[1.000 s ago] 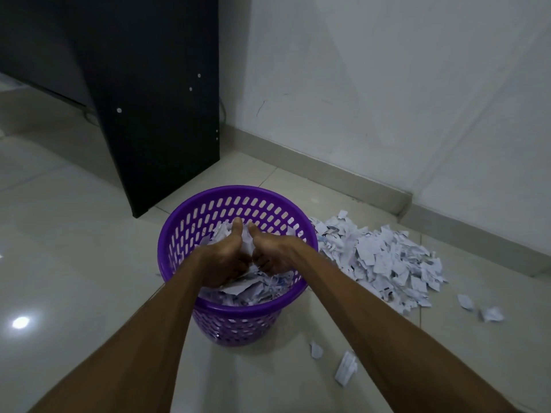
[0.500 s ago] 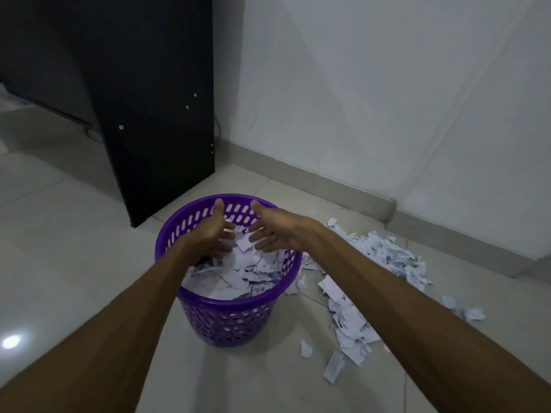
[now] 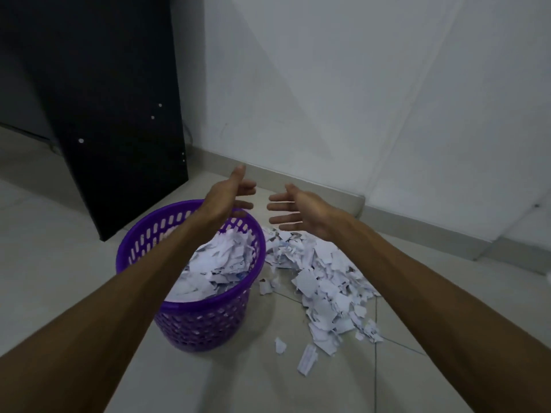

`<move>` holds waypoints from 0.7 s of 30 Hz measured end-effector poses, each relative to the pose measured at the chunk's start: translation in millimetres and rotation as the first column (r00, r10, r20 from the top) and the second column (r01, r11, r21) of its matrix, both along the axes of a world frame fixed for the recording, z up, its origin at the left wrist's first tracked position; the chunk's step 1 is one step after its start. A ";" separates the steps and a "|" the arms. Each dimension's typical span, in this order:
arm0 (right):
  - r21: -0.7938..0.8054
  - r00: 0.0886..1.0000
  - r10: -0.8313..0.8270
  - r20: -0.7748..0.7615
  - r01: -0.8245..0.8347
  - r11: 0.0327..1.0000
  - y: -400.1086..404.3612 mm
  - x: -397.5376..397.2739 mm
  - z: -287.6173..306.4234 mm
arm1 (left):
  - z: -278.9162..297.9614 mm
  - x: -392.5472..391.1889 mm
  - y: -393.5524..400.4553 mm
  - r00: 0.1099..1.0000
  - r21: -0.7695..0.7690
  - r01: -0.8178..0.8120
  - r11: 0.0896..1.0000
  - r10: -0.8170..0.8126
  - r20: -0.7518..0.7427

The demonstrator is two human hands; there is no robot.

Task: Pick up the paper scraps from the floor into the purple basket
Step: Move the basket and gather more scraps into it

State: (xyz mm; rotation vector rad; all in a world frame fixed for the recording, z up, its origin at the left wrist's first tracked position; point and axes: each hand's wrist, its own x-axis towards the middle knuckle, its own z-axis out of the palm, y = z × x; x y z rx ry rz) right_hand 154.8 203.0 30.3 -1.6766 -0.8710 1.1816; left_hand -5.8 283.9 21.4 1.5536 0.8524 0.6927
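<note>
The purple basket (image 3: 190, 281) already holds many scraps, but a big pile of paper scraps (image 3: 322, 281) lies on the floor at its 3 o'clock, so roughly half seems left. The left hand (image 3: 229, 195) and right hand (image 3: 301, 211) hover with fingers spread, holding nothing.

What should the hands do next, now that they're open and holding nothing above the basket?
Probably bring both hands down to the right onto the big pile of scraps and scoop another load. The left hand and right hand are open and hold nothing, the purple basket already holds paper, and most scraps lie on the floor beside it.
</note>
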 end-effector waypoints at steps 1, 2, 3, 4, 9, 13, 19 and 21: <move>-0.004 1.000 -0.022 -0.015 0.022 1.000 -5.5 9.8 -0.8 | 4.1 9.8 -4.9 0.998 -0.026 0.045 0.999 -0.044 0.033; -0.017 0.999 -0.042 -0.024 0.042 0.999 -12.0 20.9 -3.2 | 6.7 20.7 -10.5 0.995 -0.054 0.089 0.995 -0.086 0.059; -0.035 0.998 -0.056 -0.030 0.055 0.998 -17.1 29.1 -5.0 | 9.1 28.9 -15.3 0.990 -0.074 0.121 0.990 -0.115 0.078; -0.055 0.996 -0.075 -0.038 0.073 0.996 -22.8 38.6 -8.0 | 10.0 37.6 -20.1 0.986 -0.085 0.147 0.985 -0.140 0.087; -0.123 0.988 -0.149 -0.025 0.145 0.982 -61.4 90.9 -25.7 | 0.1 85.2 -42.0 0.972 -0.155 0.233 0.960 -0.227 0.055; -0.164 0.977 -0.215 0.011 0.214 0.963 -95.7 138.3 -46.6 | -22.1 120.1 -56.0 0.963 -0.207 0.264 0.942 -0.271 -0.003; -0.253 0.930 -0.319 0.184 0.358 0.899 -144.0 213.6 -103.6 | -79.0 166.8 -73.0 0.934 -0.269 0.280 0.922 -0.326 -0.145; -0.286 0.897 -0.344 0.277 0.419 0.862 -159.6 240.1 -126.1 | -106.1 176.8 -78.3 0.925 -0.298 0.253 0.920 -0.321 -0.204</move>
